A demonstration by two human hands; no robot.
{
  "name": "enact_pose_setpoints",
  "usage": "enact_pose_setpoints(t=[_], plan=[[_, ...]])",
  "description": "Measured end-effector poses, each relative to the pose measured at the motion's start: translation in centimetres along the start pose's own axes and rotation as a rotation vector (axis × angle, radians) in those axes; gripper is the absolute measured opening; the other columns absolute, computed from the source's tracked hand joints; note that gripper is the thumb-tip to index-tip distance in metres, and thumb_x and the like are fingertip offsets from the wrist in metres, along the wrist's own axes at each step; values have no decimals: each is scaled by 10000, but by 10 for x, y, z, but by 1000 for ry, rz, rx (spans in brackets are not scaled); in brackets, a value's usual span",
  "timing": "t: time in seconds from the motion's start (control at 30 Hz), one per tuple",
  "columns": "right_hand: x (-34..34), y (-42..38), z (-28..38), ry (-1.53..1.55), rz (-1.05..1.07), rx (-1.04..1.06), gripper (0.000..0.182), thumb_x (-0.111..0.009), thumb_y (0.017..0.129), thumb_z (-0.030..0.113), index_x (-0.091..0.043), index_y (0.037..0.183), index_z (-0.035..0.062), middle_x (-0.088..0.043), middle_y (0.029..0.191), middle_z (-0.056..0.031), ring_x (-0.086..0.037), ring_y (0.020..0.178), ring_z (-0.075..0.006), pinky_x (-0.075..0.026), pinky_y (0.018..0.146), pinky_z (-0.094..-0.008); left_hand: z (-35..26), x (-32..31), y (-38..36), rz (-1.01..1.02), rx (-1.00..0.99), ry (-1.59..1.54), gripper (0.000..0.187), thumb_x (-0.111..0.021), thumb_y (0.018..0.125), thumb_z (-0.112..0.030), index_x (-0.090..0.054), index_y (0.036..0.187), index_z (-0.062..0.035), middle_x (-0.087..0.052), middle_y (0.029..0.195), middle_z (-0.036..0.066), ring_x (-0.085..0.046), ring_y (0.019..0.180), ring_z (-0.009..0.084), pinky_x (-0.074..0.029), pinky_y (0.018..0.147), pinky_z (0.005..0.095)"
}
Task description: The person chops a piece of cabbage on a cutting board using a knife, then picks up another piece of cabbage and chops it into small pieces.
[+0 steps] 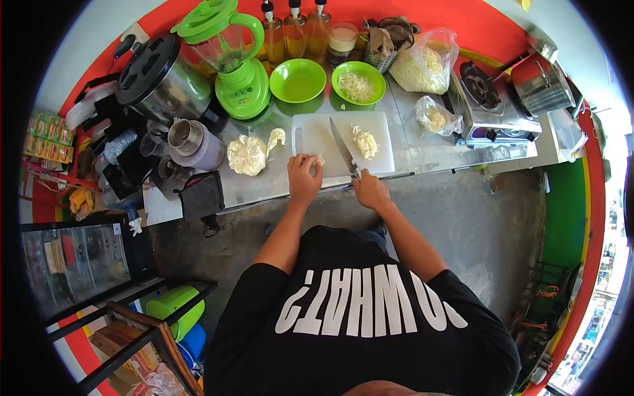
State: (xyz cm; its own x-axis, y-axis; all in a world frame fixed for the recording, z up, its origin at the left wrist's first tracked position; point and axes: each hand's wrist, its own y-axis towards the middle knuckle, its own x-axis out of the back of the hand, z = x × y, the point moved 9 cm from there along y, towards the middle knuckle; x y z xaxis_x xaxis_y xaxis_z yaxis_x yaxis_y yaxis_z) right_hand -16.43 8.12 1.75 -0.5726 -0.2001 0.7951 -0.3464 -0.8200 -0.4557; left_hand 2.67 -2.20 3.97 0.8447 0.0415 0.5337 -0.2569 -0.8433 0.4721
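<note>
My right hand [372, 190] is closed round the handle of a knife [344, 146], whose blade lies across the white cutting board [380, 125]. To the right of the blade is a small pile of shredded pale vegetable [364, 142]. My left hand [304, 177] rests with curled fingers at the board's lower left edge, on a small pale piece [319, 160] that is mostly hidden. Left of the board sits a cut cabbage [247, 156] with a loose leaf [277, 139] beside it.
Behind the board stand a green plate [297, 80], a green plate with shreds [357, 84] and bottles [294, 34]. A green blender [242, 89] and steel pot [162, 82] are at left. Bagged shreds [422, 69] and a stove [495, 109] are at right.
</note>
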Motion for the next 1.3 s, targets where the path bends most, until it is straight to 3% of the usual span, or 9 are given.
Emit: enact_pose_setpoints(t=[0.1,0.47,0.6,0.67,0.87,0.97,1.3], plan=[[10,-1,-4,-35,-13,8,400,-529,1007,356,-527,1165,-11,-691,1079,-317,-666,1036,-490,-510,911,-578,-4,0,1,21,-14,21,182,-721,810,-87,-715,992,-83,-610,960,69,-565,943,306,-443,874,436],[9,-4,-10,184,-76,309,340,-566,1015,330,-555,1100,0,-678,912,-326,-633,901,-535,-484,796,-606,-9,-5,6,48,8,110,199,-735,804,-133,-728,1003,-111,-614,973,21,-567,949,250,-419,871,401],[16,-3,-35,201,-143,277,342,-578,1010,326,-563,1084,-7,-678,894,-318,-633,885,-532,-480,777,-607,-11,-5,6,64,-15,118,224,-744,799,-154,-742,1022,-136,-608,983,8,-565,952,227,-409,857,393],[28,-4,-50,133,-225,127,335,-586,1006,325,-582,1052,-7,-680,876,-309,-636,876,-526,-483,761,-605,-12,-7,5,76,-23,132,226,-743,801,-160,-746,1027,-151,-605,987,5,-561,955,225,-405,855,395],[43,-15,-17,194,-258,162,375,-533,1029,359,-610,975,-4,-682,859,-302,-642,842,-522,-497,761,-593,-25,-7,7,138,-91,199,240,-708,829,-141,-750,1059,-192,-594,1016,-8,-551,980,232,-383,858,403],[29,-13,7,156,-236,237,388,-505,1041,375,-602,1007,1,-686,850,-299,-657,840,-511,-510,763,-590,-29,-8,7,177,-105,213,261,-689,841,-115,-750,1081,-197,-597,1031,-12,-550,990,238,-375,860,407],[33,-19,42,-144,-77,176,370,-480,1058,347,-559,1076,-15,-706,899,-289,-708,871,-467,-569,768,-546,-25,-10,5,168,-89,219,280,-682,842,-85,-755,1085,-205,-598,1030,-19,-554,980,234,-375,850,393]])
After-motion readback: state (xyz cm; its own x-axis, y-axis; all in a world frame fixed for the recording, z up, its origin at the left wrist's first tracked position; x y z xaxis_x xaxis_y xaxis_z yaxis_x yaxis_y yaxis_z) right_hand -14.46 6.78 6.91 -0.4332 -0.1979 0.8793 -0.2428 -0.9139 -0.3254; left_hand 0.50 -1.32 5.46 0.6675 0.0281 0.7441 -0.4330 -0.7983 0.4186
